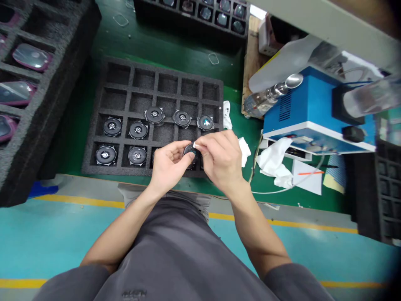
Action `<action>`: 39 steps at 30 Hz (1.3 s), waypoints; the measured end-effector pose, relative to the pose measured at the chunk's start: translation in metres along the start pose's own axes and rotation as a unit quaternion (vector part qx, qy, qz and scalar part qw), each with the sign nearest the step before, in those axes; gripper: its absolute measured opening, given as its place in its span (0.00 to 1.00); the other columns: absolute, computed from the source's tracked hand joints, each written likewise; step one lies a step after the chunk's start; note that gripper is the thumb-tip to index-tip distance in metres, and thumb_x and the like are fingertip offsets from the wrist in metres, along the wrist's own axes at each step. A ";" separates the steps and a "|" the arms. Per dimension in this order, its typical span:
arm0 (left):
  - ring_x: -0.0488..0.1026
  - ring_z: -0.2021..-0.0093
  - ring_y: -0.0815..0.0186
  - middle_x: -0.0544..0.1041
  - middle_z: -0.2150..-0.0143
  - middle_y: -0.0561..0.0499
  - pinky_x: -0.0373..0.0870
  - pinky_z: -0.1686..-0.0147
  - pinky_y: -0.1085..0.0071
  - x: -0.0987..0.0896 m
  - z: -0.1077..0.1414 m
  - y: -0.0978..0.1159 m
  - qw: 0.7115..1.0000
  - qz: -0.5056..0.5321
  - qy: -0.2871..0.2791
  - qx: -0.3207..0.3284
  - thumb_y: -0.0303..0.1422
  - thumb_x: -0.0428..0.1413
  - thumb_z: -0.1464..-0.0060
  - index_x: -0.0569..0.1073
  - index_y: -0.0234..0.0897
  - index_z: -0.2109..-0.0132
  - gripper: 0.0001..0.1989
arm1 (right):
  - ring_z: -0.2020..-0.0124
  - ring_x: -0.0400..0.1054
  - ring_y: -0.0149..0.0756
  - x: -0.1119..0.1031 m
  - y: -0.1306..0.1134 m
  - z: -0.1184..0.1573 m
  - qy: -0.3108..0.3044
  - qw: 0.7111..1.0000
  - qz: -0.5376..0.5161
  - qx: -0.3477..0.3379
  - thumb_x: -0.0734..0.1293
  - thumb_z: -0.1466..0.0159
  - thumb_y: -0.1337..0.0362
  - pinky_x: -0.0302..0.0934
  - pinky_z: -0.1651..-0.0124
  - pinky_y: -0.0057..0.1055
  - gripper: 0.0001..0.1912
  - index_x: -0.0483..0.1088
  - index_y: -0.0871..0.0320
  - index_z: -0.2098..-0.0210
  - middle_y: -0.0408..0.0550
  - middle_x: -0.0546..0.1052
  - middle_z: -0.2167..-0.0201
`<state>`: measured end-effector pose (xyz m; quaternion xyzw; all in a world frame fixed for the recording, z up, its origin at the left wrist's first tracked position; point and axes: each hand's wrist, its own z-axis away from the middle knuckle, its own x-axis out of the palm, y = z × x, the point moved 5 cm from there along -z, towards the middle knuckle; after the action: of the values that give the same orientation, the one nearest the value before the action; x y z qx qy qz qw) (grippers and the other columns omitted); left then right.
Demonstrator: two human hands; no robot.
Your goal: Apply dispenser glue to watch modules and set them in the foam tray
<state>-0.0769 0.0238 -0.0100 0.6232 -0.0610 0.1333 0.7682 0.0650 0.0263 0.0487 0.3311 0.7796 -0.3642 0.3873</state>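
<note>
A round black watch case (189, 151) is held by my left hand (170, 164), its thumb lying across the face and its fingers curled round the near side. Pinched in my right hand (220, 158) is a small piece of white cloth (196, 145), touching the rim of that watch case. Both hands are over the front rows of a black foam tray (90, 144). Several similar round watch cases, such as one at the front left (106, 155), lie in or across its compartments. My hands hide part of the front row.
A second foam tray (67, 77) with pink-edged pieces rises at the left, and another foam tray (188, 19) stands at the back. On the right are a blue machine (300, 108), a glass bottle with a metal top (263, 100), crumpled white cloths (275, 159) and an orange stick (310, 172) on paper.
</note>
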 end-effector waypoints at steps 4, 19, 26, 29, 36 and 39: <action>0.80 0.66 0.65 0.84 0.63 0.47 0.79 0.64 0.71 0.001 0.000 0.000 1.000 -0.003 -0.011 0.001 0.28 0.68 0.55 0.83 0.35 0.58 0.14 | 0.61 0.66 0.41 -0.003 -0.001 0.003 -0.003 1.000 0.013 0.002 0.64 0.28 0.66 0.57 0.58 0.40 0.07 0.74 0.54 0.61 0.47 0.81 0.63; 0.80 0.67 0.64 0.84 0.64 0.46 0.81 0.70 0.71 -0.001 0.000 0.003 0.999 0.032 -0.027 -0.033 0.31 0.71 0.56 0.83 0.34 0.57 0.17 | 0.63 0.70 0.40 -0.025 0.012 0.011 0.089 0.996 -0.010 0.016 0.68 0.33 0.67 0.61 0.58 0.38 0.03 0.74 0.55 0.62 0.46 0.82 0.65; 0.81 0.64 0.66 0.85 0.61 0.47 0.80 0.61 0.72 0.002 0.002 0.004 1.000 -0.024 -0.019 0.007 0.30 0.69 0.54 0.82 0.33 0.56 0.16 | 0.65 0.70 0.39 -0.014 0.000 0.002 0.051 0.998 -0.009 0.023 0.67 0.33 0.68 0.61 0.58 0.39 0.04 0.75 0.56 0.64 0.47 0.82 0.67; 0.81 0.64 0.67 0.85 0.61 0.47 0.79 0.61 0.73 0.001 0.003 0.004 0.999 -0.035 0.003 0.024 0.29 0.68 0.54 0.82 0.33 0.56 0.16 | 0.65 0.69 0.40 -0.009 0.000 0.000 0.020 0.999 -0.009 0.037 0.67 0.33 0.70 0.61 0.58 0.39 0.06 0.74 0.56 0.66 0.47 0.81 0.68; 0.82 0.64 0.64 0.85 0.60 0.46 0.81 0.68 0.72 -0.002 0.001 0.000 0.998 0.054 0.015 -0.010 0.33 0.70 0.54 0.82 0.34 0.54 0.18 | 0.69 0.68 0.36 -0.022 0.010 0.016 0.061 0.995 -0.044 0.066 0.68 0.35 0.70 0.63 0.61 0.36 0.05 0.74 0.55 0.66 0.44 0.80 0.70; 0.82 0.64 0.64 0.85 0.61 0.46 0.81 0.69 0.72 -0.003 -0.001 0.001 0.998 0.057 0.016 -0.015 0.33 0.71 0.55 0.82 0.33 0.55 0.19 | 0.66 0.71 0.37 -0.027 0.004 0.021 0.091 0.992 -0.069 0.053 0.69 0.34 0.70 0.65 0.59 0.37 0.04 0.75 0.55 0.63 0.45 0.81 0.67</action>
<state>-0.0796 0.0241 -0.0103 0.6050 -0.0863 0.1855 0.7695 0.0890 0.0049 0.0606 0.3285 0.8120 -0.3991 0.2710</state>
